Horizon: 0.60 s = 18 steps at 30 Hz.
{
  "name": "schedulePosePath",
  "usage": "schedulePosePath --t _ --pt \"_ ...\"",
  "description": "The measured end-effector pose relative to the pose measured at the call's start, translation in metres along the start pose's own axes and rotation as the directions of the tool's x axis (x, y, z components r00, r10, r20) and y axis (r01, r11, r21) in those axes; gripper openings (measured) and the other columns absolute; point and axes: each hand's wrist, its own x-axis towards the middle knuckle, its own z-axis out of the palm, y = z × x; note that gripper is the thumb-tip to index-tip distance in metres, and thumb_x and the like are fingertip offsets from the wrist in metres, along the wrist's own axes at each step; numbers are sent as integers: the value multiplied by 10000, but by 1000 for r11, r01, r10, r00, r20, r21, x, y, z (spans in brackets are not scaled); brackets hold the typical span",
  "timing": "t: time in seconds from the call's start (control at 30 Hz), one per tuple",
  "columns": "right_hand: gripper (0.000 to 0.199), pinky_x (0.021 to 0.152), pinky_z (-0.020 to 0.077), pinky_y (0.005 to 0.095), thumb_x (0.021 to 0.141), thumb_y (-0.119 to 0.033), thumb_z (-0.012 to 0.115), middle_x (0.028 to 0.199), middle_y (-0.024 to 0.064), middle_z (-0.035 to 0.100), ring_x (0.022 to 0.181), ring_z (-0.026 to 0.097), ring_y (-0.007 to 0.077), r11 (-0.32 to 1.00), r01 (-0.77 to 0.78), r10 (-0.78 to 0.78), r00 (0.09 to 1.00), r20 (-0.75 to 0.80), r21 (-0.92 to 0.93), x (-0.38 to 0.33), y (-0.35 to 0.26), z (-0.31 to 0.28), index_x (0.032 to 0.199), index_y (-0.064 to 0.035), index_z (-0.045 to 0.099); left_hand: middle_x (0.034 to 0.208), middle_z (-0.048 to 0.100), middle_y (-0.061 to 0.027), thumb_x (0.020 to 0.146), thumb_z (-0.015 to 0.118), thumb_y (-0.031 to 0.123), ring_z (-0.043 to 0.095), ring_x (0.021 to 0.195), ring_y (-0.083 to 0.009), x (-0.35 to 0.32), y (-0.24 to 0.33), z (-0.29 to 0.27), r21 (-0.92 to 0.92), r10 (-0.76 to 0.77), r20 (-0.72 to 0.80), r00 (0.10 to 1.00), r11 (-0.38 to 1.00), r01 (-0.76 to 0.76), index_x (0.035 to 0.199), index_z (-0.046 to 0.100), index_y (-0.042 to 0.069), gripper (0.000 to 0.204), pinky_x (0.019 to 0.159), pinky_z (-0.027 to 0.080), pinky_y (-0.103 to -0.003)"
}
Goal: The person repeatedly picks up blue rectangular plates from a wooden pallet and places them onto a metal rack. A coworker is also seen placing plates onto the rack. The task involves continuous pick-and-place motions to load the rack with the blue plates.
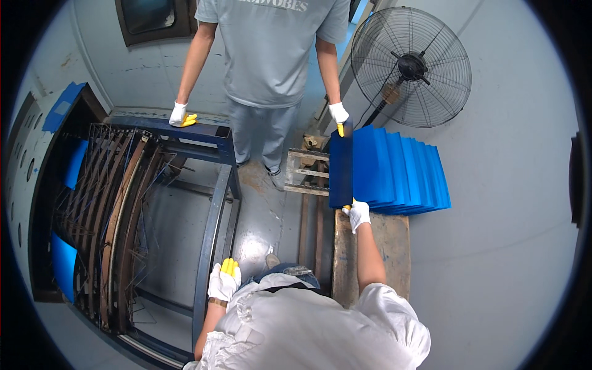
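My right hand point(357, 214), in a white glove with yellow fingertips, grips the near edge of a dark blue panel point(340, 165) standing on edge. A second person in a grey shirt holds the panel's far edge with a gloved hand point(338, 115). The panel is at the left end of a row of several blue panels point(401, 169) leaning together on a wooden pallet point(382, 237). My left hand point(224, 280), gloved the same way, rests on the near rail of a blue metal rack frame point(213, 213).
The rack holds several rusty wire dividers point(117, 209) and a few blue panels point(63, 264) at its left. The other person's second hand point(181, 116) rests on the rack's far rail. A large black floor fan point(412, 66) stands at the back right. The floor is grey concrete.
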Motion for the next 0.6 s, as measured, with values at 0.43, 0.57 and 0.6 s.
schedulePosePath --t 0.43,0.57,0.6 --pt "129 551 486 389 853 -99 452 864 114 520 678 542 238 999 -47 41 975 -218 -23 8 13 -1 959 -34 485 1024 552 -91 874 391 302 519 932 -254 -32 59 -21 -43 47 9 999 998 -46 1038 497 46 322 767 453 -396" --pt "126 534 469 362 830 -155 512 809 92 545 635 532 217 1000 -16 17 991 -131 8 -27 15 30 869 -36 521 1035 547 -92 871 396 303 513 946 -256 -51 83 -41 -118 160 -3 987 980 -159 1043 496 48 323 768 451 -397" --pt "140 527 455 344 822 -180 527 727 78 548 578 510 212 999 -29 30 998 -50 26 -20 22 13 818 -40 533 1044 539 -99 869 400 307 508 956 -267 -50 89 -50 -109 188 19 982 977 -184 1057 487 48 331 774 445 -403"
